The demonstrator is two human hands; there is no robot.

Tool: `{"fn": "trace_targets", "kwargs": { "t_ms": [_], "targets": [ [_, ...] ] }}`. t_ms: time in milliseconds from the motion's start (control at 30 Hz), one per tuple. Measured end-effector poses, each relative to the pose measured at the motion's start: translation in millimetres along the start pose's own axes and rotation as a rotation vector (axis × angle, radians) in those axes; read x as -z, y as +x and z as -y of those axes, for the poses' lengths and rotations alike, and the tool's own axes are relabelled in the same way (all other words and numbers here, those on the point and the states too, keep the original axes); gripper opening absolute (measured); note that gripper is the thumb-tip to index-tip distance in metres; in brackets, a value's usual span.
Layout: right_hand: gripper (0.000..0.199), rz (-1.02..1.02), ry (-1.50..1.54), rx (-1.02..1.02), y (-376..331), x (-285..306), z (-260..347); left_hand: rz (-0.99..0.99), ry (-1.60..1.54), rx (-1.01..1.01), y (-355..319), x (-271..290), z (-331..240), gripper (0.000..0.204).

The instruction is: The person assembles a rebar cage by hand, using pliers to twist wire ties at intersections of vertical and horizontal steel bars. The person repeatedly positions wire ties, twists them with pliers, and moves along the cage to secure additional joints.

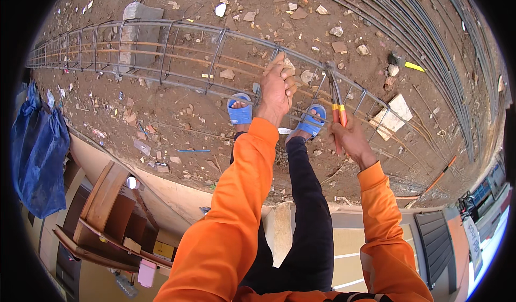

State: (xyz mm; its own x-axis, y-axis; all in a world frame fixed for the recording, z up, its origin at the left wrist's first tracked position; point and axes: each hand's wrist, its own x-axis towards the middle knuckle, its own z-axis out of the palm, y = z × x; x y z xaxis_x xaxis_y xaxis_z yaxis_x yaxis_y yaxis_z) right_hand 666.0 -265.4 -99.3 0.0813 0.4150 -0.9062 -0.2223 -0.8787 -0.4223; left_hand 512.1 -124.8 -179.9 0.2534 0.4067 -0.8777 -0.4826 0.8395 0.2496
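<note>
The left hand (277, 90) grips the stiff, heavy steel bar cage (177, 49) on its top bar, and at three o'clock the right hand (352, 138) squeezes orange-handled pliers (336, 95) there.

head camera looks steeply down, close.

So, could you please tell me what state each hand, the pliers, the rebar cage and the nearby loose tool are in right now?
Left hand: closed around a top bar of the cage.
Right hand: gripping the pliers' handles.
Pliers: upright, nose at a tie point on the cage.
Rebar cage: lying lengthwise on the dirt, stirrups upright.
Hammer with yellow handle: lying untouched on the ground.
</note>
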Motion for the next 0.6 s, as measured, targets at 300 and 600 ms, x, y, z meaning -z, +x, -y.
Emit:
{"fn": "trace_targets", "kwargs": {
  "t_ms": [300, 600],
  "targets": [
    [0.025, 0.236, -0.672, 0.012, 88, 20, 70, -0.037, -0.119, -0.010, 0, -2, 4, 0.040],
    [0.024, 0.315, -0.926, -0.040, 96, 15, 105, -0.106, -0.091, -0.051, -4, -7, 3, 0.036]
  ]
}}
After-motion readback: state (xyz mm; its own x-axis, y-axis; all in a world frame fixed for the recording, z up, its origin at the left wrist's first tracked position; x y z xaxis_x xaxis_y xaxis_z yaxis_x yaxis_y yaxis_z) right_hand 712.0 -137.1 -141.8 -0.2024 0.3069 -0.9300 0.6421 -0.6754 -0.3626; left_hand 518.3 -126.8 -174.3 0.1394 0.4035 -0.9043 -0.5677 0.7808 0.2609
